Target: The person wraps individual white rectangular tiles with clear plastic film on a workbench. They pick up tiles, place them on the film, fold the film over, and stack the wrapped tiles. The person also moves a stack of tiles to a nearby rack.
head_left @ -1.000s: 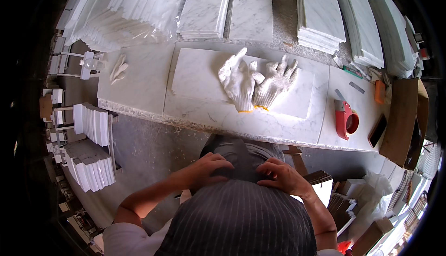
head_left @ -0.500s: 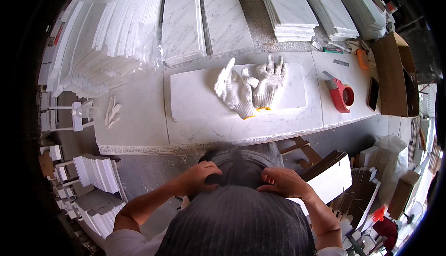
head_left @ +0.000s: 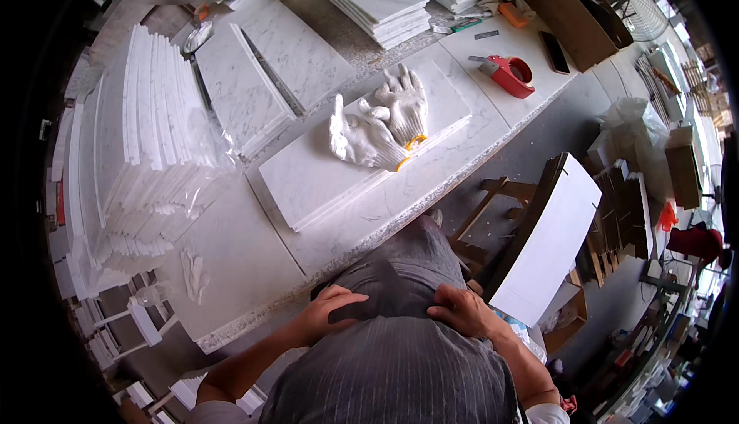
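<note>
At my waist, my left hand is closed on a fold of a dark pinstriped apron, thumb and fingers on either side of the cloth. On the other side, my right hand has its fingers curled in against the same apron; the cloth partly hides the fingertips. Beyond the hands, two white knit work gloves with yellow cuffs, a nearer glove and a farther glove, lie on a short stack of white marble-patterned slabs. Neither hand touches the gloves or the slabs.
The worktable crosses diagonally ahead. On it are a red tape dispenser, a phone, a cardboard box and thin pale gloves. Stacked slabs stand left. A white-faced panel stack leans at the right.
The view has turned, so the table now slants up to the right. Both hands stay at the apron; the left has shifted slightly down and its fingers look straighter.
</note>
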Tool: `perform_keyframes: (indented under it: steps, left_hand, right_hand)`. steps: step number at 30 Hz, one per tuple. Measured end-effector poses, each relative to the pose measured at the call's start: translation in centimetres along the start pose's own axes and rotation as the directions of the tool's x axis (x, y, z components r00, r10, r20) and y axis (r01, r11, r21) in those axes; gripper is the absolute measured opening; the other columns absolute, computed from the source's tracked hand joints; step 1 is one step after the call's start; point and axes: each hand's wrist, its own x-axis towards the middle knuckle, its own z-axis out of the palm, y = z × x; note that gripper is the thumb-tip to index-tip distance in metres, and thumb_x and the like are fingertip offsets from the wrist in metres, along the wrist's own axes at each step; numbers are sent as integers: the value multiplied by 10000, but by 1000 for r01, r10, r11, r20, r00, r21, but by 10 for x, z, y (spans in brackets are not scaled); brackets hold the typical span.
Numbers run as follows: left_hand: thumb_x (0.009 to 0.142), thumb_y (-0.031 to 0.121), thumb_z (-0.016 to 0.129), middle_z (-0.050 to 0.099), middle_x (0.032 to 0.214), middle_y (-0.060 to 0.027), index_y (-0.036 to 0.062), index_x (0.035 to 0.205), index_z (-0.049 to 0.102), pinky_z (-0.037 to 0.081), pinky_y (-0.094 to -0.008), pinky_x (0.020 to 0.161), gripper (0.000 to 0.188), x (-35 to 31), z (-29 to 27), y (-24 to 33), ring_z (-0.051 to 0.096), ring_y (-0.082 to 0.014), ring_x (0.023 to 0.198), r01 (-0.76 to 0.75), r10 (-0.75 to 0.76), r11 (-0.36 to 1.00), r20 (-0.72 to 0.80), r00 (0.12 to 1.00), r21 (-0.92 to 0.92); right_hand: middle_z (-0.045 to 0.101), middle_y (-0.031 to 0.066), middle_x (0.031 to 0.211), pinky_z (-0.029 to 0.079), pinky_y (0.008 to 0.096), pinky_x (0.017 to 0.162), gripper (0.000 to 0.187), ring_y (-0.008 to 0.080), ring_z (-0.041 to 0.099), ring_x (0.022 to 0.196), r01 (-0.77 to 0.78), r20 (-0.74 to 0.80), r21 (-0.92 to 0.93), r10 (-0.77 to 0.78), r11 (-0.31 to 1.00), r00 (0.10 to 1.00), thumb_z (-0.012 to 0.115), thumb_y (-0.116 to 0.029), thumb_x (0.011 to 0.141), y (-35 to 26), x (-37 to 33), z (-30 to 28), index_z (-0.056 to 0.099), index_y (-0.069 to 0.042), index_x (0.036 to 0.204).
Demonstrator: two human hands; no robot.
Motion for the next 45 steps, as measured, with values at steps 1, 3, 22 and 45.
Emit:
perform_keyframes:
  steps: [1,3,22,45]
  left_hand:
    - [866,144,721,565,1162,-90,108,1361,546,435,-328,950,526,0,-5,-6,538,-215,1099,7,-5,997,23,1000,-75]
    - [870,139,724,578,1133,-72,115,1376,534,455,-306,907,542,3,-23,-15,557,-168,1039,146,-116,949,118,986,-280]
    - [671,292,844,215,1579,-147,228,1557,131,85,-540,1201,1139,216,102,93,124,-380,1471,-739,356,643,777,519,200]
    - [664,291,895,622,1182,-179,-3,1266,466,487,-386,944,796,29,-37,77,618,-288,1114,-470,401,883,-531,747,5]
  right_hand:
    - [566,160,792,458,387,703,265,307,562,743,0,-53,76,4,997,999,627,-276,940,1,-9,0,511,-38,953]
    - [485,84,799,421,336,703,254,201,480,754,-5,-115,201,29,980,993,608,-256,969,9,-32,-2,474,-42,941]
    - [517,129,721,302,210,386,302,102,443,468,939,-957,177,-171,295,234,515,-321,1007,-113,-192,4,354,-70,959]
    - [608,187,1045,491,359,793,755,289,637,867,926,-534,201,-756,321,378,712,-450,855,-115,-101,-147,338,-45,1372]
